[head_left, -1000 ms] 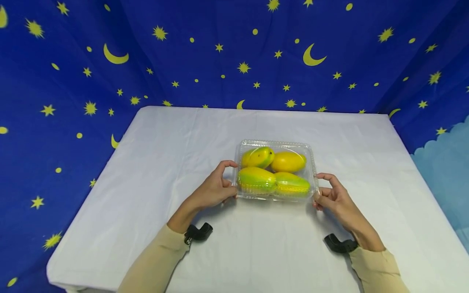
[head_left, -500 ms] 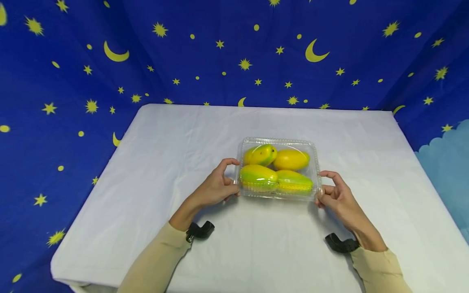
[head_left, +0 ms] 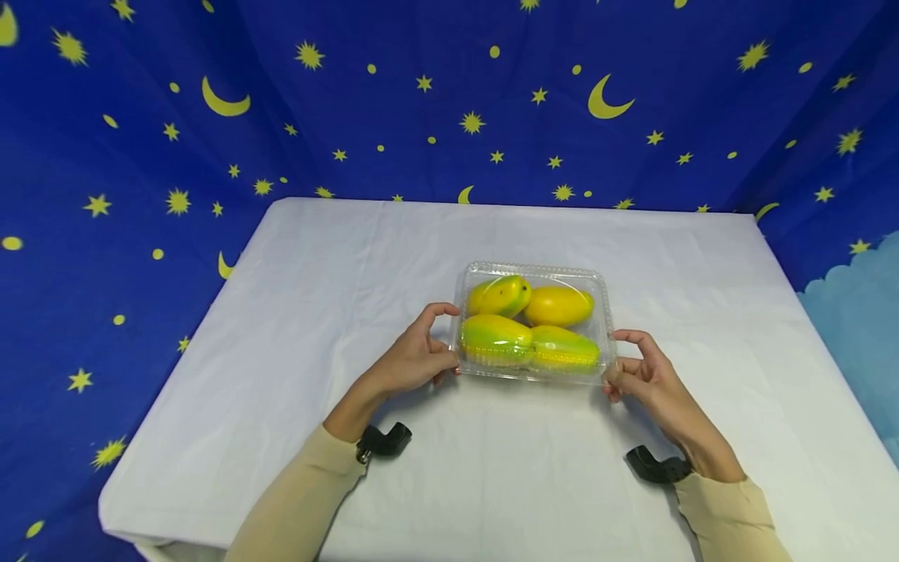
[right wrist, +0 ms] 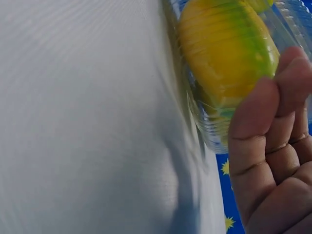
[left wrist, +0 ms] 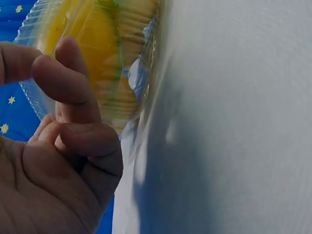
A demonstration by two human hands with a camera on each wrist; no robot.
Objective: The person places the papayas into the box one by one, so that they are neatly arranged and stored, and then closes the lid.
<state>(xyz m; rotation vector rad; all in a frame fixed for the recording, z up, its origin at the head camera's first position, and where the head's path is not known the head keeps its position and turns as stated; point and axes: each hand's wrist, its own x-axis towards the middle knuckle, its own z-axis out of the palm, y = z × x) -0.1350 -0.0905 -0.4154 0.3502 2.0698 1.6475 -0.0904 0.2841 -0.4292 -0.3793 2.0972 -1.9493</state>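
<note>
A clear plastic clamshell box (head_left: 534, 269) with a ribbed rim sits on the white cloth in the head view. Inside lie several yellow-green mangoes (head_left: 495, 340), seen through its closed lid. My left hand (head_left: 414, 355) holds the box's left edge, thumb at the near corner and index finger bent farther up the side. On the opposite edge my right hand (head_left: 649, 378) pinches the near right corner, its index finger curved against the rim. In the left wrist view the curled fingers (left wrist: 68, 80) overlap the ribbed wall; the right wrist view shows fingertips (right wrist: 258, 105) at the other end.
White cloth covers the table (head_left: 309, 297), whose far edge meets a blue curtain (head_left: 393, 109) with yellow stars and moons. Light-blue cloud-shaped fabric (head_left: 860, 328) hangs at the right. Black wrist mounts (head_left: 382, 441) sit at both cuffs.
The head view has shifted slightly, moving the whole scene a little to the right in the frame. Both hands keep their hold on the box's edges.
</note>
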